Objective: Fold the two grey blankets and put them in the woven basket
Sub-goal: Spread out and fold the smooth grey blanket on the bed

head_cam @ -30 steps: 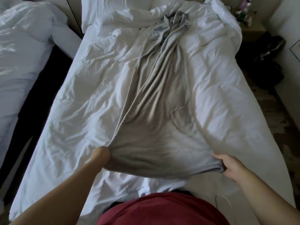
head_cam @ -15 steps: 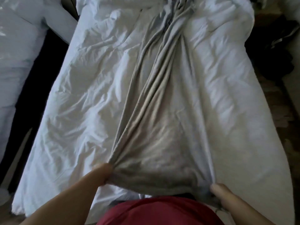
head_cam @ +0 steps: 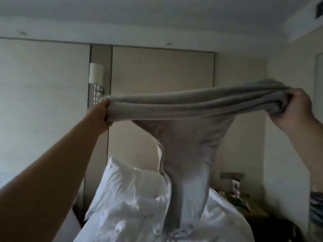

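Head view: the soft grey blanket (head_cam: 188,105) is bunched into a ropey band stretched high between my hands, and its lower part narrows to a twisted tail reaching the bed. My left hand (head_cam: 105,111) and right hand (head_cam: 295,109) each clench an end with curled fingers. Below lies a rumpled white duvet (head_cam: 132,215), with beige wall panels (head_cam: 162,70) and a cylindrical wall lamp (head_cam: 96,74) behind.

We get a dim, flat-lit view, soft and grainy throughout. The white pillow (head_cam: 129,177) carries the brightest sheen. Motion blur smears our right hand (head_cam: 293,109), and the lower right corner sinks into shadow.
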The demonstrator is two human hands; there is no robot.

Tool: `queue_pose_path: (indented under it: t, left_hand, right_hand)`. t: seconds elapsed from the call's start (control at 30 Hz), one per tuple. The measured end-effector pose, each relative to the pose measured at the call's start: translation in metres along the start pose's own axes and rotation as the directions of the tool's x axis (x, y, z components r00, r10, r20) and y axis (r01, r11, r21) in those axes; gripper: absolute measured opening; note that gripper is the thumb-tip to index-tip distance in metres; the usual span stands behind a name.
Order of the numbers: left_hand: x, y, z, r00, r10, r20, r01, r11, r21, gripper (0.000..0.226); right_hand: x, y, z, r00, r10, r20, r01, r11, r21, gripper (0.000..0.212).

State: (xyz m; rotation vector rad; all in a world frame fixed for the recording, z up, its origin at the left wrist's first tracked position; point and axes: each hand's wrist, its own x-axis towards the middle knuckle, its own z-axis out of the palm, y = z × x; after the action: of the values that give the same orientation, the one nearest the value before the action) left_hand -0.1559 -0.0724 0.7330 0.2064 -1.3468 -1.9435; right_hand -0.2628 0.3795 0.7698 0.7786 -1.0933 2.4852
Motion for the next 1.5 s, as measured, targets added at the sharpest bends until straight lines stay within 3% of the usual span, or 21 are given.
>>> queue_pose_path:
  t: [0.07, 0.13, 0.2, 0.27, 0.3, 0.43, 0.6, 0.77, 0.93, 1.0, 1.13, 1.33, 1.43, 1.5]
  left_hand:
    - [-0.004, 0.008, -0.002, 1.000, 0.004, 0.011, -0.004, 1.000, 0.031, 0.019]
    - [-0.008, -0.001, -0.011, 1.000, -0.025, -0.001, 0.025, 0.996, 0.090, 0.017]
    - [-0.012, -0.027, -0.024, 0.999, -0.041, -0.016, 0.042, 0.997, 0.060, 0.018]
    - [-0.020, -0.061, -0.037, 0.997, -0.034, -0.066, 0.040, 0.995, 0.087, 0.027]
    - [-0.025, -0.078, -0.045, 0.996, -0.039, -0.082, 0.048, 0.992, 0.118, 0.029]
    - [-0.049, -0.161, -0.087, 0.976, -0.191, -0.105, 0.210, 0.954, 0.213, 0.024]
    - [-0.112, -0.276, -0.167, 0.867, -0.444, -0.227, 0.497, 0.804, 0.327, 0.025]
    - [-0.207, -0.369, -0.271, 0.683, -0.632, -0.365, 0.730, 0.581, 0.360, 0.022]
    - [-0.305, -0.413, -0.362, 0.535, -0.702, -0.471, 0.834, 0.348, 0.429, 0.018]
    - [-0.339, -0.420, -0.389, 0.491, -0.719, -0.492, 0.850, 0.269, 0.454, 0.017]
    - [-0.397, -0.417, -0.428, 0.485, -0.712, -0.508, 0.820, 0.167, 0.548, 0.012]
    - [-0.468, -0.381, -0.447, 0.683, -0.631, -0.367, 0.566, 0.140, 0.812, 0.016]
    - [-0.510, -0.359, -0.458, 0.709, -0.647, -0.279, 0.353, -0.017, 0.935, 0.028]
    - [-0.548, -0.349, -0.473, 0.702, -0.661, -0.266, 0.286, -0.081, 0.955, 0.030]
  right_hand:
    - [-0.015, -0.005, -0.006, 0.999, 0.017, -0.030, -0.018, 0.999, -0.051, 0.078]
    - [-0.031, 0.001, -0.016, 0.998, 0.033, -0.054, -0.036, 0.997, -0.063, 0.080]
    - [-0.059, 0.015, -0.027, 0.994, 0.086, -0.062, -0.088, 0.995, -0.047, 0.063]
    - [-0.087, 0.032, -0.047, 0.975, 0.127, -0.180, -0.145, 0.986, -0.087, 0.015]
    - [-0.101, 0.043, -0.059, 0.955, 0.154, -0.253, -0.188, 0.975, -0.116, 0.010]
    - [-0.171, 0.091, -0.109, 0.840, 0.290, -0.458, -0.387, 0.912, -0.133, 0.026]
    - [-0.293, 0.151, -0.169, 0.605, 0.446, -0.660, -0.656, 0.749, -0.096, 0.028]
    - [-0.437, 0.189, -0.224, 0.345, 0.523, -0.779, -0.859, 0.511, -0.038, 0.034]
    - [-0.569, 0.194, -0.251, 0.093, 0.492, -0.866, -0.961, 0.271, 0.050, 0.032]
    - [-0.614, 0.190, -0.256, 0.036, 0.463, -0.886, -0.981, 0.187, 0.058, 0.033]
    - [-0.684, 0.179, -0.251, 0.001, 0.364, -0.932, -0.999, 0.036, 0.013, 0.024]
    - [-0.746, 0.130, -0.229, 0.177, 0.247, -0.953, -0.950, -0.210, -0.231, 0.028]
    - [-0.785, 0.094, -0.223, 0.189, 0.281, -0.941, -0.914, -0.299, -0.273, 0.021]
    - [-0.816, 0.070, -0.223, 0.189, 0.318, -0.929, -0.881, -0.363, -0.304, 0.019]
